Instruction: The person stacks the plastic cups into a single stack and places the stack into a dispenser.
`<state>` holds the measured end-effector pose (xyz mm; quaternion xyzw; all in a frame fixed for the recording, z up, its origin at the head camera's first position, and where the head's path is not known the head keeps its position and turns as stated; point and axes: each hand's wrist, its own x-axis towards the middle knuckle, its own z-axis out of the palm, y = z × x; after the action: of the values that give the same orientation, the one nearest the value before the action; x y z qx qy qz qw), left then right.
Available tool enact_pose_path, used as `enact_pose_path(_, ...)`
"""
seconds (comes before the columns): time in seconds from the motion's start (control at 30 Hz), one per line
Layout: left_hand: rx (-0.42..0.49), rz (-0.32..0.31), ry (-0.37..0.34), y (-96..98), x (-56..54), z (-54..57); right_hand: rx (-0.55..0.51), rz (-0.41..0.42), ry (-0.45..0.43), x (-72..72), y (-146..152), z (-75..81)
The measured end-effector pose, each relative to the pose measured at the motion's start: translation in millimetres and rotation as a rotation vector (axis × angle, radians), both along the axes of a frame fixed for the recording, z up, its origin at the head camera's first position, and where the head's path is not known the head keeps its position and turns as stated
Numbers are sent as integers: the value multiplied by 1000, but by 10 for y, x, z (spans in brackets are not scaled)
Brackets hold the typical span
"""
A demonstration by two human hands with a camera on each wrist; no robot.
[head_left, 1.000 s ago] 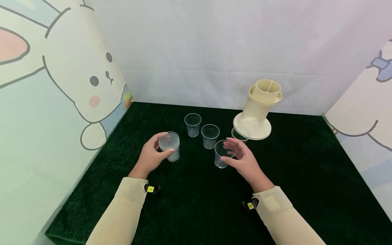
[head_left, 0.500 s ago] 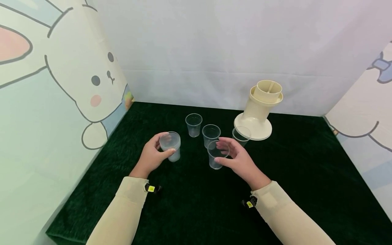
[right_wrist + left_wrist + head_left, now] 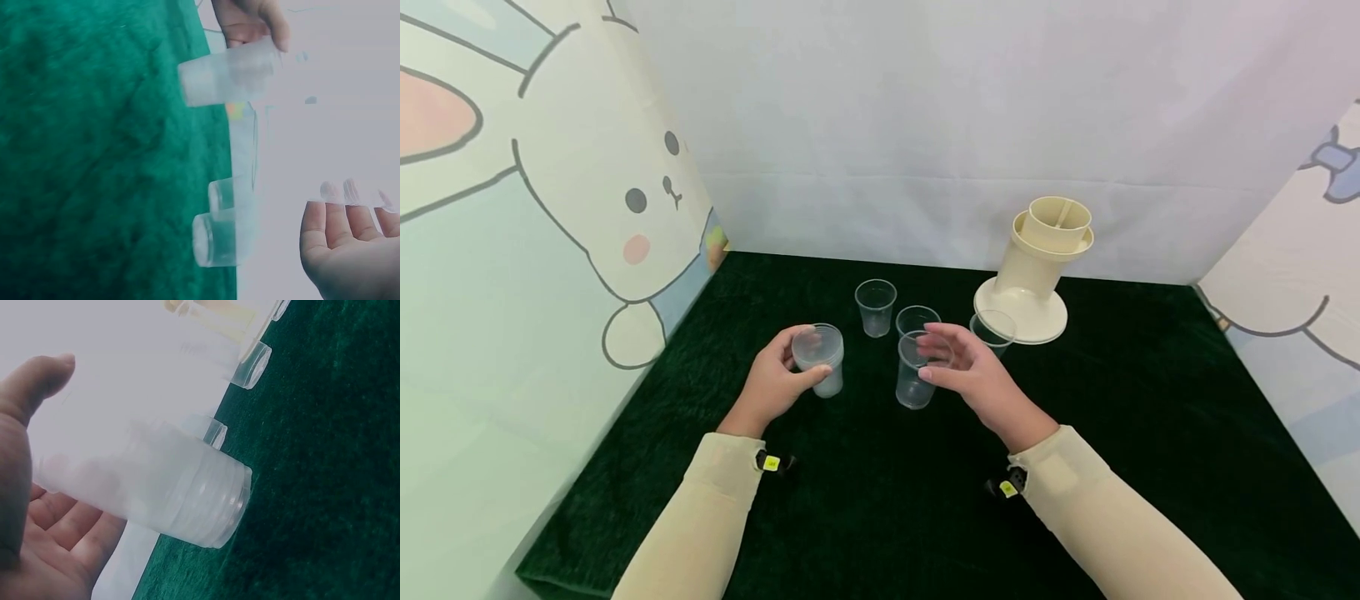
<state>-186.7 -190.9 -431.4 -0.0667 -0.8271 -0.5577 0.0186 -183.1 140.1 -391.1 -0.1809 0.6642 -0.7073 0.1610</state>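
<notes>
Spanning the foreground, one bench (image 3: 865, 517) bears one cream stand (image 3: 1027, 271) at one o'clock. The left hand (image 3: 775, 379), towards ten, grasps a cup stack (image 3: 825, 353), count unclear; the right hand (image 3: 983, 382), central, grips one cup (image 3: 915, 385). Towards twelve, three loose cups (image 3: 876, 312), two part-hidden.

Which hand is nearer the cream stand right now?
The right hand. Holding a clear cup, it is in front of the cream stand and slightly to its left; the left hand, holding stacked cups, is farther off to the left.
</notes>
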Motion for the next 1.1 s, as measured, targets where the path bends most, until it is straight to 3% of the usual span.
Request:
enact_pose_path(0.23, -4, 2, 20, -15, 18, 1, -17, -5, 1, -70, -118, 169)
enact_pose_path(0.43, -6, 4, 30, -19, 17, -29, -46, -2, 29, -117, -227, 208)
enact_pose_path(1.1, -9, 9, 47, -21, -1, -49, -225, 41, 120, -8, -611, 301)
